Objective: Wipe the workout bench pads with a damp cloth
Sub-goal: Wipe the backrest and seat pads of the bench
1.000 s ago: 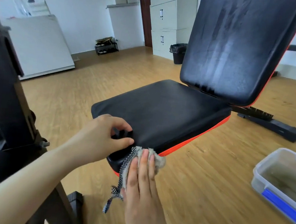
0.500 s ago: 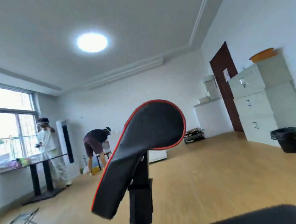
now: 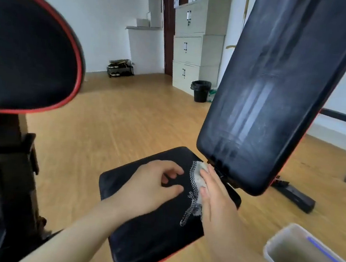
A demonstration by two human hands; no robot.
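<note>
The black seat pad [image 3: 149,240] with a red edge lies low in the middle of the head view. The tilted black back pad [image 3: 277,88] rises behind it and shows streaky wipe marks. My right hand [image 3: 218,200] presses flat on a grey cloth [image 3: 198,179] with a checkered hem, at the seat's far end near the hinge. My left hand [image 3: 151,188] rests on the seat beside the cloth, fingers spread and bent. A curved black pad [image 3: 27,53] with red trim stands on a post at the left.
A clear plastic tub [image 3: 307,258] with a blue clip, holding murky water, sits on the wood floor at the lower right. The bench's black foot [image 3: 294,197] lies behind the back pad. Filing cabinets [image 3: 197,42] and a black bin [image 3: 201,91] stand farther back.
My right hand and the cloth have moved from the seat's near front edge to its far end by the hinge. My left hand let go of the seat's front edge. The view swung up, then back down.
</note>
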